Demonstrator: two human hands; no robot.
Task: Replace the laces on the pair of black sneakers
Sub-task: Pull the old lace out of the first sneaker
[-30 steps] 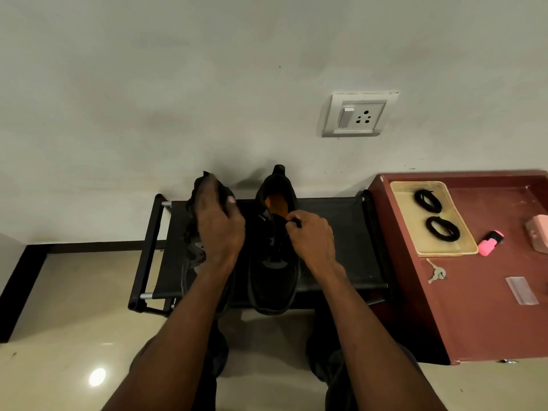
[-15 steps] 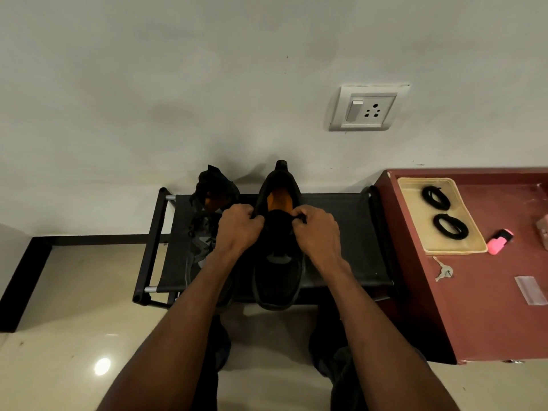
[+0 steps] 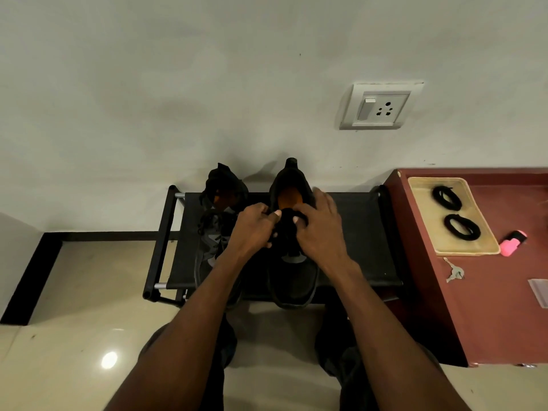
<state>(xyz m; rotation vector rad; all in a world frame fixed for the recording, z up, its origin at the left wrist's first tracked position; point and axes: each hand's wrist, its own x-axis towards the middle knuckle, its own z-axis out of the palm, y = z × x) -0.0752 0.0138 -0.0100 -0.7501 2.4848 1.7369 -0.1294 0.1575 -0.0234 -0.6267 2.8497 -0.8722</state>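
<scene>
- The right sneaker (image 3: 292, 280), black knit with an orange insole, sits toe toward the person on a black fabric rack (image 3: 364, 241).
- The left hand (image 3: 252, 229) has its fingers curled, pinching the dark lace at the tongue.
- The right hand (image 3: 320, 229) pinches the lace with its thumb while its other fingers spread over the collar.
- The left sneaker (image 3: 218, 232) lies just beside it, its upper slumped and loose.
- On a maroon table (image 3: 498, 307) to the right, a shallow tan tray (image 3: 427, 221) holds two coiled black laces (image 3: 458, 226).
- A pink marker (image 3: 512, 243), small keys (image 3: 453, 271) and a clear packet (image 3: 539, 295) lie near the tray.
- A white socket (image 3: 381, 106) is set in the matte wall.
</scene>
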